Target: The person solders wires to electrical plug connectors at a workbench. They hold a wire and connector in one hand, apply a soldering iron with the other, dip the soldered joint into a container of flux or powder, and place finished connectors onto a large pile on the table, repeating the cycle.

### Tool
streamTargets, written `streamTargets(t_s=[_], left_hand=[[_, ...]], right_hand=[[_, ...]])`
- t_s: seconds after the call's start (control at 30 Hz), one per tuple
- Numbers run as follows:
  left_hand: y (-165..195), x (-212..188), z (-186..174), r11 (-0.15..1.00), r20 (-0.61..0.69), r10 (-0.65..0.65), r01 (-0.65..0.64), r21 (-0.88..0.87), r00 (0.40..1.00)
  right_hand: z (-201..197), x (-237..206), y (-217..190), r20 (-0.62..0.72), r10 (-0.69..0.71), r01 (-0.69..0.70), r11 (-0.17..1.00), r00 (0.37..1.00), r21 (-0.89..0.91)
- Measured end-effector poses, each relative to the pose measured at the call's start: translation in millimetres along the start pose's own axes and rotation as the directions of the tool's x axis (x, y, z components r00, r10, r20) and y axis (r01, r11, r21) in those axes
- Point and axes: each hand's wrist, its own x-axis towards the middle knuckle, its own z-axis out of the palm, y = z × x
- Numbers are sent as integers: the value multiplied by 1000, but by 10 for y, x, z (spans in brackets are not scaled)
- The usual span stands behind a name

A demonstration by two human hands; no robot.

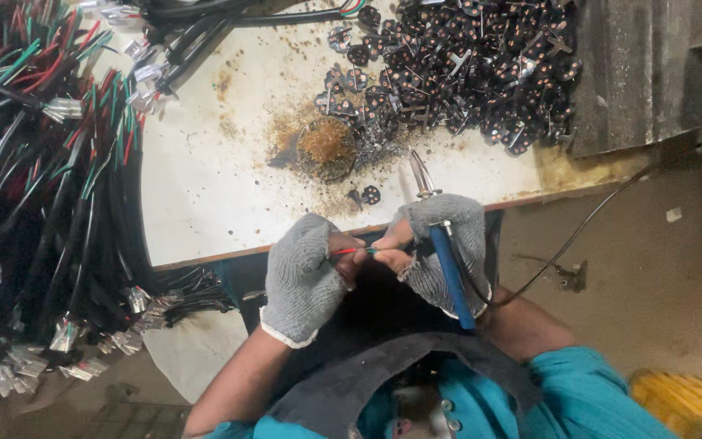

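Note:
Both my hands wear grey knit gloves with open fingertips and meet just below the table's front edge. My left hand (306,272) pinches thin red and green wires (353,251) between thumb and fingers. My right hand (440,244) grips a soldering iron with a blue handle (452,280), its metal tip (420,175) pointing up over the table, while its fingertips also touch the wire ends. A black cord (566,244) runs from the iron off to the right.
A stained white table (205,179) bears a round tin of brown flux or residue (325,146), a large heap of small black round connector parts (465,65), and one loose part (370,194). Bundles of black cables with red and green wires (50,162) hang at left. A grey block (643,73) stands at right.

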Motion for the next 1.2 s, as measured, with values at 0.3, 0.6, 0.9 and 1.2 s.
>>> streamTargets(t_s=[0.3,0.6,0.9,1.2], left_hand=[[-99,15,25,997,24,55,-56,49,998],[-15,97,-98,983,-211,117,-82,167,970],[-336,539,-289,985,-368,-8,71,157,930],[-284,595,-252,973,-344,-63,135,189,937]], right_hand=[[24,-28,33,-2,83,-82,986,997,146],[-5,-70,-11,-68,225,-216,970,972,115],[147,165,290,-186,-162,86,928,969,-363],[70,161,334,-37,-201,161,872,979,-461]])
